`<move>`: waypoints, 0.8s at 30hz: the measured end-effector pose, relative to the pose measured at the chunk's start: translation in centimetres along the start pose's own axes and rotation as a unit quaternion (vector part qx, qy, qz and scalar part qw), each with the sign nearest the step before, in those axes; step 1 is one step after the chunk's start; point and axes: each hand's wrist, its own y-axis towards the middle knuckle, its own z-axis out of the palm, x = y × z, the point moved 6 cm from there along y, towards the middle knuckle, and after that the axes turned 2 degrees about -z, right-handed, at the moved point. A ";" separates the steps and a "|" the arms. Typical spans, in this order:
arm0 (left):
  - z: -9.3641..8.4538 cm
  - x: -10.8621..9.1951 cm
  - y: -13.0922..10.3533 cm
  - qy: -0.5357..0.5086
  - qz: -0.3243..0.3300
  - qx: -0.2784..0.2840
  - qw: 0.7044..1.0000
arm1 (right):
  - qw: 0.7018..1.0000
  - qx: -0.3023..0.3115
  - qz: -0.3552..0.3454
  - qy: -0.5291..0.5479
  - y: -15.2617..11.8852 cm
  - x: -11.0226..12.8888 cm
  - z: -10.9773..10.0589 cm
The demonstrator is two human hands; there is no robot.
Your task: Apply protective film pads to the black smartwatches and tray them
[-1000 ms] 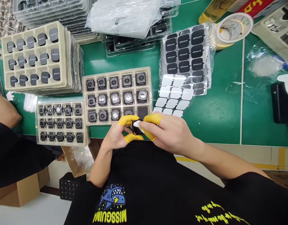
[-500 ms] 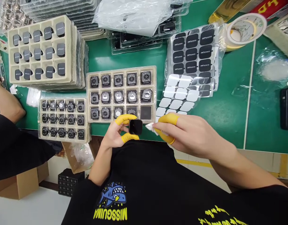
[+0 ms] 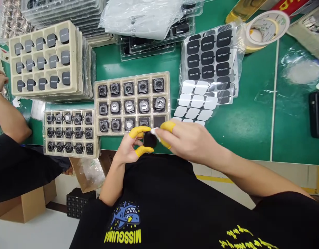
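Note:
My left hand [image 3: 130, 147], with yellow finger cots on thumb and forefinger, grips a black smartwatch case [image 3: 149, 139] by its edges, the dark screen facing up. Closed on a small white wipe [image 3: 154, 131], my right hand [image 3: 185, 138] also wears yellow finger cots. The wipe touches the upper right corner of the watch screen. Just beyond the hands lies a beige tray [image 3: 132, 95] of watch cases, most with their backs up. Its near right pocket shows only a dark pad [image 3: 159, 121], partly hidden by my right hand.
Sheets of black labels [image 3: 207, 57] and white stickers [image 3: 192, 101] lie right of the tray. A smaller tray of watches [image 3: 69, 127] is at the left, below a tall tray stack [image 3: 45, 58]. Tape rolls [image 3: 267, 29] stand far right. A co-worker's arm [image 3: 11, 110] rests at left.
My right hand has moved left with the wipe, from beside the watch onto its screen corner. My left hand holds the watch in nearly the same place. The view has shifted slightly.

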 end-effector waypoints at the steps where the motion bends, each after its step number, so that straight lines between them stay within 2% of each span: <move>1: -0.3 0.0 -0.1 -0.018 0.004 -0.018 1.000 | 1.000 0.015 0.018 -0.003 -0.4 -0.7 0.2; 2: -0.7 0.0 -0.3 -0.028 0.008 -0.035 0.999 | 0.999 0.015 0.036 0.000 -0.9 -1.3 0.2; 4: -1.2 -0.1 -0.5 -0.023 0.015 -0.057 0.998 | 0.997 -0.027 0.066 0.013 -1.5 -1.9 -0.6; 6: -1.2 -0.2 -0.3 -0.004 0.011 -0.056 0.998 | 0.994 -0.074 0.076 0.032 -1.6 -1.4 -1.7; 7: -1.1 -0.3 -0.2 0.004 0.008 -0.049 0.999 | 0.994 -0.078 0.068 0.043 -1.4 -0.9 -2.1; 11: -0.4 -0.6 0.3 0.025 0.007 -0.012 1.000 | 0.997 -0.032 -0.010 0.068 0.3 2.0 -2.2; 14: 0.1 -0.8 0.3 0.052 0.022 0.018 0.998 | 0.996 -0.038 -0.035 0.066 1.3 2.8 -1.7; 17: 0.4 -0.5 0.1 0.056 0.033 0.029 0.997 | 0.997 -0.061 -0.031 0.040 1.8 2.3 -1.1; 21: -0.3 0.5 -0.5 -0.001 0.029 -0.016 0.999 | 0.999 -0.032 0.021 -0.035 1.2 0.6 -0.5; 24: -1.0 0.8 -0.9 -0.030 0.038 -0.042 0.998 | 0.999 -0.025 0.044 -0.015 0.2 -0.2 -0.7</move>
